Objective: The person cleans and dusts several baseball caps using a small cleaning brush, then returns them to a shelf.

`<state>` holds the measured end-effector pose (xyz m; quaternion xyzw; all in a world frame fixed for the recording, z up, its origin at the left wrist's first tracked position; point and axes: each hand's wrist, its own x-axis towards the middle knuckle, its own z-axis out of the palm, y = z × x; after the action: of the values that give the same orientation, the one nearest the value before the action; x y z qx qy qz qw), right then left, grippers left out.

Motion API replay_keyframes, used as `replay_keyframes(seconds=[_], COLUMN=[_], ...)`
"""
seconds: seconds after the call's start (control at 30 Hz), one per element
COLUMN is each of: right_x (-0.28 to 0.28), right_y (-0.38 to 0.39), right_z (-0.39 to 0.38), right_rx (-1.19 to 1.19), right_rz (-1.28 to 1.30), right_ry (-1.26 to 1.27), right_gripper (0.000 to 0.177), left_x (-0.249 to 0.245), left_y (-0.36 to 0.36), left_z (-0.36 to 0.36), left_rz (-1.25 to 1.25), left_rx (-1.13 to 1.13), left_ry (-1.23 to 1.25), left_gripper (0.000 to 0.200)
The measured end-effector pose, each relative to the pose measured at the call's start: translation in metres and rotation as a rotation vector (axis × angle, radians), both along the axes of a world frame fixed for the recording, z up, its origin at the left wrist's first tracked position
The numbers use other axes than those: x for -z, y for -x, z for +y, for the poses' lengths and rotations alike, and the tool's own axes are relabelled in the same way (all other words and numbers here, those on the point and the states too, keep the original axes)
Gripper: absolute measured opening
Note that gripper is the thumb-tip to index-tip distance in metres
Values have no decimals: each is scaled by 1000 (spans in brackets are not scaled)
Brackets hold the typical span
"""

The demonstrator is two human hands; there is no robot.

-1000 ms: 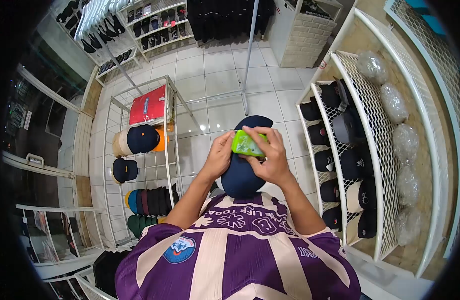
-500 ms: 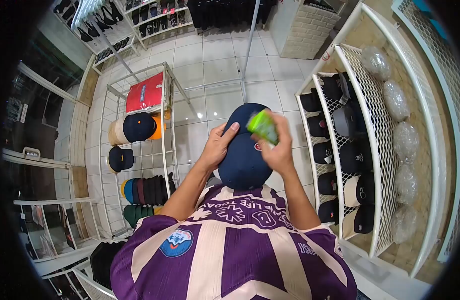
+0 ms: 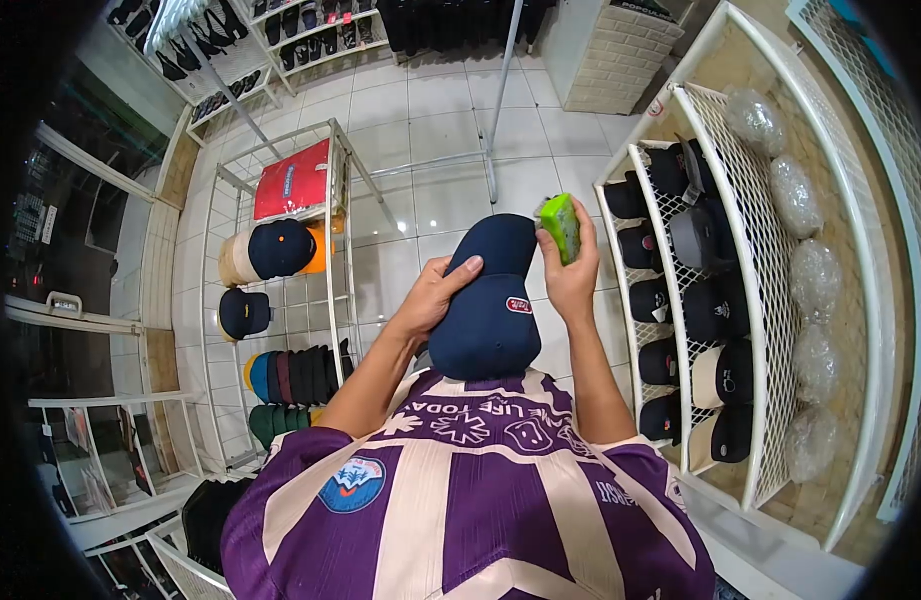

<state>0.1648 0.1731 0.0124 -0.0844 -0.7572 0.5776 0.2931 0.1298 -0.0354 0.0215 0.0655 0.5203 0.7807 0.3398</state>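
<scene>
A navy cap (image 3: 486, 325) with a small red and white patch on its front is held before my chest, its brim pointing away from me. My left hand (image 3: 431, 296) grips its left side near the brim, thumb on top. In my right hand (image 3: 574, 265) is a bright green brush (image 3: 559, 228), upright, with bristles facing left. The brush stands just right of the brim, close to it.
To the left is a white wire rack (image 3: 343, 225) with caps and a red package (image 3: 293, 182). On the right, a white mesh shelf (image 3: 771, 330) holds caps and plastic-wrapped bundles (image 3: 814, 280). A metal pole (image 3: 503, 85) rises ahead from the tiled floor.
My right hand has moved the green brush off the cap, up and to the right, uncovering the patch. My left hand keeps its hold on the cap, which has shifted slightly.
</scene>
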Motion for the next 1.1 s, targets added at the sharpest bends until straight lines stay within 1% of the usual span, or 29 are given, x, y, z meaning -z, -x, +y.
replay_keyframes(seconds=[0.07, 0.1, 0.13, 0.2, 0.23, 0.27, 0.3, 0.33, 0.4, 0.43, 0.47, 0.5, 0.57, 0.6, 0.67, 0.7, 0.73, 0.8, 0.83, 0.87, 0.9, 0.93, 1.0, 1.03, 1.07, 1.1], right_x=[-12, -20, -28, -16, -12, -12, -13, -14, -5, -4, 1, 12, 8, 7, 7, 21, 27, 33, 22, 12, 10, 8, 2, 14, 26, 30], right_y=[-8, -16, -22, -10, -2, 2, -1, -5, -17, -24, -20, -12, 2, 0, -8, -16, -23, -25, -19, -8, 3, -3, -12, -20, -30, -28], right_z=[-8, -12, -16, -2, 1, 7, 6, 3, -9, -15, -11, -1, 7, 3, -8, -10, -18, -4, 3, 8, 9, 4, -8, -11, -18, -14], right_rx=[-55, -182, -295, -226, -98, 5, -3, -9, -196, -287, -288, -226, -100, -100, -187, -267, -349, -356, -302, -244, -155, -149, -293, -325, -408, -386], right_rz=[82, 100, 86, 124, 37, 6, -2, -4, 119, 70, 72, 83, 67, 66, 96, 95, 86, 89, 41, -15, 17, 13, 24, 85, 99, 67], right_ry=[-165, -327, -401, -286, -110, -117, -125, -130, -129, -28, -29, 34, 198, 198, 158, 85, 244, 29, 103, 183, 230, 233, 247, -57, 134, 212], right_gripper=[61, 62, 63, 62, 59, 56, 56, 56, 55, 57, 57, 57, 58, 58, 59, 61, 63, 64, 62, 60, 60, 60, 59, 61, 62, 61], left_x=[-5, -4, -1, -2, -4, -4, -3, -5, -12, -16, -14, -9, 4, 3, -3, -7, -10, -10, -1, 7, 3, 0, -7, -18, -23, -19], left_y=[-1, -1, -1, -1, -5, -8, -7, -6, -5, -3, -4, -5, -9, -9, -4, 1, 3, 0, -1, -7, -11, -13, -3, -1, 0, -1], left_z=[2, 2, 1, 0, -1, -2, -3, -2, 0, -2, -4, -4, -3, -2, -1, -4, -6, -9, -8, -9, -4, -1, -2, -2, -3, -5], left_rz=[-90, -88, -98, -99, -126, -155, -150, -146, -176, -185, -183, -157, -126, -127, -198, -232, -228, -240, -207, -226, -217, -205, -175, -196, -221, -195], left_rx=[-95, -97, -93, -81, -72, -67, -41, -42, -175, -141, -142, -103, -67, -68, -114, -137, -136, -120, -87, -93, -86, -71, -84, -141, -205, -162], left_ry=[-33, -30, -32, -34, -32, -31, -95, -93, -154, -191, -192, -122, -12, -12, -200, -288, -292, -240, -161, -152, -143, -134, -166, -202, -240, -213], left_gripper=[33, 33, 33, 33, 33, 33, 36, 36, 40, 43, 43, 44, 46, 46, 45, 42, 42, 40, 39, 39, 40, 41, 41, 41, 41, 41])
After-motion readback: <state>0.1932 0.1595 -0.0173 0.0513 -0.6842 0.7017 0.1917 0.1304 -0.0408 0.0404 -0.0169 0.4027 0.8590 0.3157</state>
